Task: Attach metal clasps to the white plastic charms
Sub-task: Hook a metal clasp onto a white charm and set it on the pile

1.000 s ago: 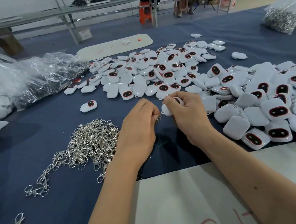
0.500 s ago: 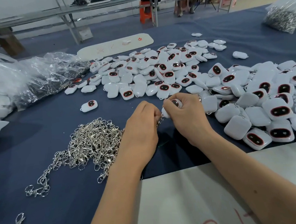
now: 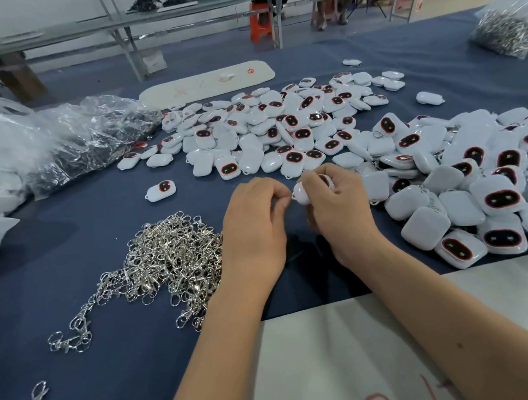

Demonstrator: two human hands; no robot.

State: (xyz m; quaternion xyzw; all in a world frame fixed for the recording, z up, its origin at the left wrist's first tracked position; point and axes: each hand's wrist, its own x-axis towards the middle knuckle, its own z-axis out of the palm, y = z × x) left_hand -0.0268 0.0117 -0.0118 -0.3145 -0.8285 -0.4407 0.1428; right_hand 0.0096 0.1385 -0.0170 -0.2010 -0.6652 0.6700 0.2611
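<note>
Right hand (image 3: 338, 209) sits just right of frame centre, fingers curled around one white charm (image 3: 300, 195); the charm pokes out of the hand's left side, its rounded end pointing at the left hand. Left hand (image 3: 255, 227) is directly left of it, fingers curled inward with the tips meeting the charm's exposed end. Cannot tell whether it pinches a clasp there: nothing metal is visible between the fingertips, and that spot is blurred. The two hands touch or nearly touch at the charm, above the blue table cloth (image 3: 105, 226). Just left of the left wrist lies the clasp pile (image 3: 170, 253), a tangled silver heap in the lower-left centre, with a trailing strand running toward the lower left and a stray clasp (image 3: 37, 398) near the bottom-left corner. Right of the right hand, touching range, is the near charm heap (image 3: 470, 189), spreading to the right edge; some charms lie face up showing a dark oval with a red rim, others face down. Above the hands is a second charm spread (image 3: 283, 128) across upper centre. A single charm (image 3: 161, 190) lies alone left of the hands. Crumpled clear plastic bags (image 3: 70, 142) occupy the upper left. A white sheet (image 3: 341, 348) covers the table under the forearms, bottom right. A bag of metal parts (image 3: 507, 31) sits in the upper-right corner.
</note>
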